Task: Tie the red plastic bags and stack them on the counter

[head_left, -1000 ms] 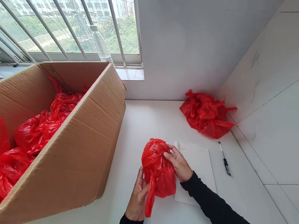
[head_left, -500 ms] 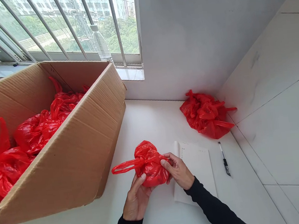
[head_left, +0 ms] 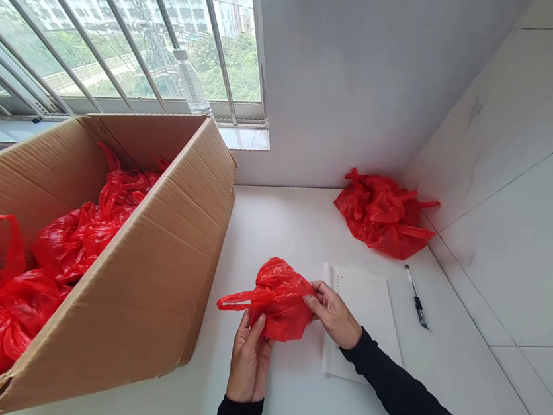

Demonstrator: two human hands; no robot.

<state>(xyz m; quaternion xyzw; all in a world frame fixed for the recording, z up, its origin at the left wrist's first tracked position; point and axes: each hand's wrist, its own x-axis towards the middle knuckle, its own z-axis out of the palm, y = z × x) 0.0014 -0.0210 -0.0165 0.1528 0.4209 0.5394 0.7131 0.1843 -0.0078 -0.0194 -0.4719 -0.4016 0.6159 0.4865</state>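
Note:
Between my two hands is a small red plastic bag [head_left: 285, 303], bunched up, with a loop handle sticking out to the left. My left hand [head_left: 249, 357] pinches its lower left side between thumb and fingers. At the bag's right side, my right hand [head_left: 334, 314] grips the plastic with thumb and fingertips. What the bag contains is hidden. Under and beside my right hand lies an open notebook [head_left: 367, 304] with a few small marks along its top left.
On the left stands a large open cardboard box [head_left: 164, 273] holding several red bags [head_left: 80, 236]. Crumpled red bags [head_left: 381, 212] lie by the wall corner, near a black pen [head_left: 417, 298]. A clear bottle [head_left: 191, 84] stands on the sill of the barred window.
The bag's body looks looser and more spread between my hands, and its loop handle has shifted slightly right. My left fingers have moved higher on its left side.

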